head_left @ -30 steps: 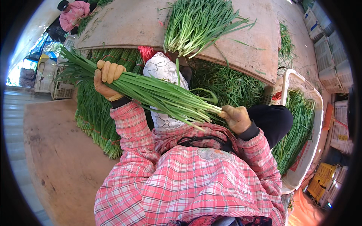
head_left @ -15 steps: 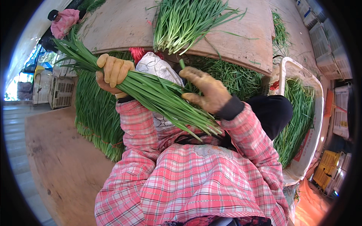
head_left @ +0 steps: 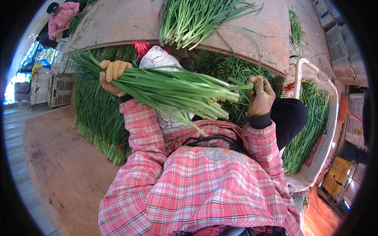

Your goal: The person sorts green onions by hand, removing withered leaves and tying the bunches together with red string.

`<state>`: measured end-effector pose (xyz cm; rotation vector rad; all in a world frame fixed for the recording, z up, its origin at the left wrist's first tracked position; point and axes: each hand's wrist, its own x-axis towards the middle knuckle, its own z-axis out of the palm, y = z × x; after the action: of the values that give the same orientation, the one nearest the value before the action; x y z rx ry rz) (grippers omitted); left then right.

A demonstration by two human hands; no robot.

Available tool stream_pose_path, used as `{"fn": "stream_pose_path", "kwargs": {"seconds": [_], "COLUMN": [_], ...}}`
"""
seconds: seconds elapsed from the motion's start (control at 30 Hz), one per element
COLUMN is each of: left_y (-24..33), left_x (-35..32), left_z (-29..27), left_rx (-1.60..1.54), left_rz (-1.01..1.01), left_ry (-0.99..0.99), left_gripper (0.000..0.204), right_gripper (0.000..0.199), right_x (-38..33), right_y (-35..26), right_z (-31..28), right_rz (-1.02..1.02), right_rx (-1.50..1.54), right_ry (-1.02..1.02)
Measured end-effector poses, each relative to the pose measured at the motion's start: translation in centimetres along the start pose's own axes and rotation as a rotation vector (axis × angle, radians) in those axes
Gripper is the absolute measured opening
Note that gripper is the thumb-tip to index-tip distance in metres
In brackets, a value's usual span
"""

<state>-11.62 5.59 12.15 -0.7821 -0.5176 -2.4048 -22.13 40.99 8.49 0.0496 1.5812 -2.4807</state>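
My left hand [head_left: 114, 75], in a tan glove finger covering, is closed round a bunch of garlic chives [head_left: 173, 87] near its leafy end. The bunch lies almost level across my lap, with its pale cut ends pointing right and blurred by motion. At those ends my right hand [head_left: 260, 96], its fingers stained, pinches a thin green chive strand [head_left: 243, 87] between thumb and fingers. Below the bunch a white patterned cloth [head_left: 157, 59] covers part of my lap.
Loose chives [head_left: 193, 23] lie on a wooden board [head_left: 122, 21] ahead. Tied bundles [head_left: 100, 118] stand at left, beside red string [head_left: 142, 48]. Scattered leaves [head_left: 220, 70] lie under the board's edge. A white basket [head_left: 334, 106] holds greens at right. Another person [head_left: 62, 17] sits far left.
The bunch has swung more level, its cut ends rising to the right. My right hand has moved right, away from the bunch's middle, and now pinches a strand at the ends.
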Motion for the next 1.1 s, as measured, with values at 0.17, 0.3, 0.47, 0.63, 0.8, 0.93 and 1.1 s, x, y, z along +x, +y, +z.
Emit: {"fn": "stream_pose_path", "kwargs": {"seconds": [0.17,0.3,0.47,0.63,0.8,0.93,1.1], "left_y": [-0.1,-0.5,-0.7,-0.2,-1.3,-1.3,0.9], "left_x": [-1.9,-2.0,-2.7,-3.4,-2.9,-3.0,-4.2], "left_z": [-3.3,-3.1,-4.7,-5.6,-4.6,-5.2,-6.6], "left_rx": [0.024,0.067,-0.079,-0.158,-0.172,-0.237,-0.162], "left_rz": [-0.083,-0.169,-0.016,-0.005,-0.024,0.052,0.011], "left_ry": [0.131,0.076,0.025,-0.033,-0.022,0.075,0.128], "left_gripper": [0.022,0.027,0.032,0.024,0.02,0.02,0.024], "right_gripper": [0.019,0.02,0.024,0.042,0.066,0.06,0.023], "right_x": [1.1,2.8,3.9,2.1,0.6,-1.1,-1.9], "right_y": [0.6,-0.7,-5.5,-1.8,3.0,5.0,1.7], "right_z": [-2.8,-5.5,-8.6,-4.2,1.7,1.6,-3.5], "right_rz": [-0.04,-0.181,-0.154,0.013,-0.132,0.278,0.275], "right_rx": [-0.067,-0.334,-0.608,-1.477,-0.614,-0.466,-0.504], "right_ry": [0.182,0.263,0.281,-0.466,-0.837,-1.138,-0.697]}}
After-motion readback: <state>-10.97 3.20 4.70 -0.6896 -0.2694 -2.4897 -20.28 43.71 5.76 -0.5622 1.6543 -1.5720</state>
